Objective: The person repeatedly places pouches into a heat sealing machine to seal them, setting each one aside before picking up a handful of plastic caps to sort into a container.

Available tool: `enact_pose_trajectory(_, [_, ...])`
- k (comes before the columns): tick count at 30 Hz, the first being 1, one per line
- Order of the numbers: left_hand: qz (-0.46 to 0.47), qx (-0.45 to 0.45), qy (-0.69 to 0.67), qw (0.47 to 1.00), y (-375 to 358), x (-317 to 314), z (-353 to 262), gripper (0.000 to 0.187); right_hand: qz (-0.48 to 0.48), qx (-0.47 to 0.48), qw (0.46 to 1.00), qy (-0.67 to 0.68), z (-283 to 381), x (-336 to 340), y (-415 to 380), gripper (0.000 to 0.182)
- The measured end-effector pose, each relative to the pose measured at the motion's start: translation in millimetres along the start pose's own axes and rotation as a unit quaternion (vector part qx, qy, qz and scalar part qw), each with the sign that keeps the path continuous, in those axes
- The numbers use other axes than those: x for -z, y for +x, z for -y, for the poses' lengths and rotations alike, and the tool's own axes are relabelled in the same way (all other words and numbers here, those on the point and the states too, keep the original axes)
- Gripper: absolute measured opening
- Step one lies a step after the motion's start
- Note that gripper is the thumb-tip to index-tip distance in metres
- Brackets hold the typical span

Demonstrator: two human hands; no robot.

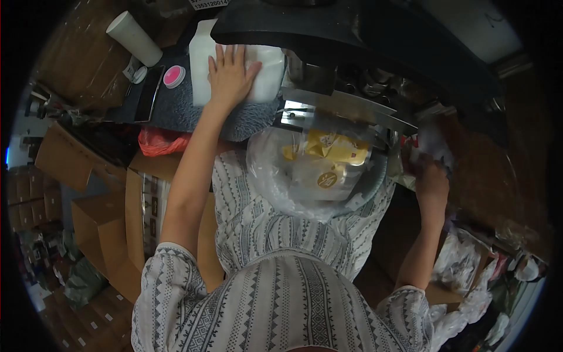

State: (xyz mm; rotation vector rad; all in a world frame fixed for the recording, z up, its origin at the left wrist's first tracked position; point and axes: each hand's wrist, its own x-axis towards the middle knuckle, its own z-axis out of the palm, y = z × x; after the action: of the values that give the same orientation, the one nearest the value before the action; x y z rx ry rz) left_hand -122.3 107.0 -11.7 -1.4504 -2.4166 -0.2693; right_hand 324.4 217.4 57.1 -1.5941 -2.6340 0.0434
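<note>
My left hand [231,76] lies flat with spread fingers on a stack of white sheets [202,64], which rests on a grey fuzzy cloth [249,120] beside a dark machine [363,41]. On the right, my right hand [433,182] is closed, its fingers pointing away from me. A pale, blurred thing [434,144] shows at its fingertips; I cannot tell what it is. Between my hands, a round basin lined with clear plastic [267,170] sits at my lap. In it are a yellow printed packet [337,146] and a clear bag with a gold round mark [326,179].
A white cup [135,38], a pink-topped round tin [174,76] and a dark phone-like slab [150,94] are at the upper left. Metal plates [363,105] jut from the machine. Open cardboard boxes [102,229] stand left; plastic bags [457,261] crowd the lower right.
</note>
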Motion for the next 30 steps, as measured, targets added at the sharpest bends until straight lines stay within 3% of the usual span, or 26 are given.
enact_pose_trajectory(2, [-0.070, 0.026, -0.007, 0.997, -26, 0, -18, 0.048, 0.010, 0.038, 0.997, 0.072, 10, -3, 15, 0.022])
enact_pose_trajectory(3, [-0.049, 0.041, -0.052, 0.997, -35, 10, -22, 0.053, 0.023, 0.073, 0.987, 0.141, 14, -4, 19, 0.024])
enact_pose_trajectory(7, [-0.033, 0.069, -0.011, 0.997, -64, 20, -19, 0.057, 0.008, 0.081, 0.984, 0.156, 21, -4, 31, 0.025])
enact_pose_trajectory(10, [-0.054, 0.034, -0.056, 0.996, -114, 46, -48, 0.055, 0.002, 0.080, 0.984, 0.158, 5, -11, 28, 0.023])
enact_pose_trajectory(13, [-0.016, -0.012, -0.104, 0.994, -144, 49, -60, 0.051, -0.051, 0.093, 0.967, 0.230, -1, -14, 24, 0.024])
enact_pose_trajectory(15, [-0.050, 0.010, -0.138, 0.989, -149, 62, -52, 0.047, -0.042, 0.047, 0.968, 0.245, 2, -7, 18, 0.027])
enact_pose_trajectory(19, [-0.032, 0.040, -0.198, 0.979, -157, 86, -50, 0.032, -0.050, 0.030, 0.963, 0.264, 1, -8, 15, 0.029])
enact_pose_trajectory(21, [-0.007, 0.116, -0.192, 0.975, -158, 101, -57, 0.020, -0.076, 0.008, 0.957, 0.281, 0, -11, 14, 0.028])
enact_pose_trajectory(25, [-0.069, 0.100, -0.205, 0.971, -161, 129, -82, 0.014, -0.109, -0.006, 0.930, 0.351, 38, 22, -1, 0.028])
enact_pose_trajectory(27, [-0.081, 0.031, -0.228, 0.970, -162, 135, -95, 0.011, 0.013, 0.130, 0.869, 0.478, 58, 35, -9, 0.031])
enact_pose_trajectory(28, [-0.080, 0.030, -0.227, 0.970, -160, 138, -100, 0.011, 0.013, 0.128, 0.868, 0.479, 71, 38, -11, 0.031])
enact_pose_trajectory(30, [-0.073, 0.026, -0.234, 0.969, -157, 143, -107, 0.009, -0.044, 0.326, 0.867, 0.374, 97, 43, -7, 0.029])
